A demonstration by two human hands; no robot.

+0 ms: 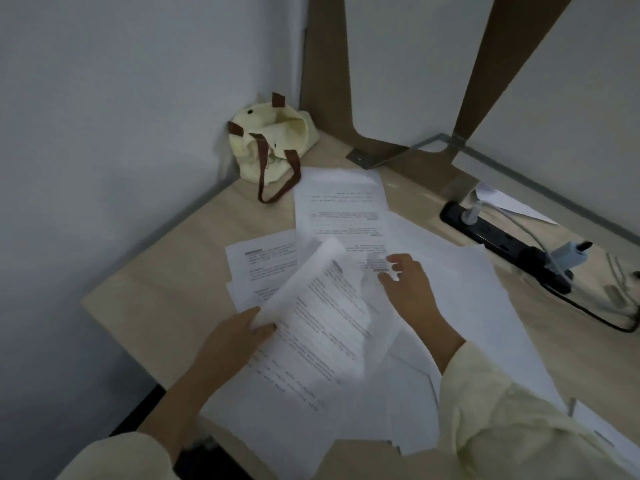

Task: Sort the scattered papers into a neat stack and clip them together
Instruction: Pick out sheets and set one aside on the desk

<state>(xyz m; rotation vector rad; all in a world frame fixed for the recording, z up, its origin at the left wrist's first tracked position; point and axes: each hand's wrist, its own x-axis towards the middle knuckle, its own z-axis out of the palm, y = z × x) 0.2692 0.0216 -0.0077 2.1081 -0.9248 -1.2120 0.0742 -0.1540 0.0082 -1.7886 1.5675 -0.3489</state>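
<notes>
Left grip (pixel 242 336) pinches curled sheet (pixel 322 306), beside right grip (pixel 408 289).

My L hand (pixel 239 336) pinched the edge of a sheet (pixel 322 306), thumb on top, forearm bare; my R hand (pixel 410 289) lay palm-down, fingers (pixel 394 261) stretched fwd, sleeve (pixel 485 393) to the wrist.

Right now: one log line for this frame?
phase: gathering | left hand: pinches curled sheet | right hand: rests on far sheet | papers: scattered, unstacked
</notes>
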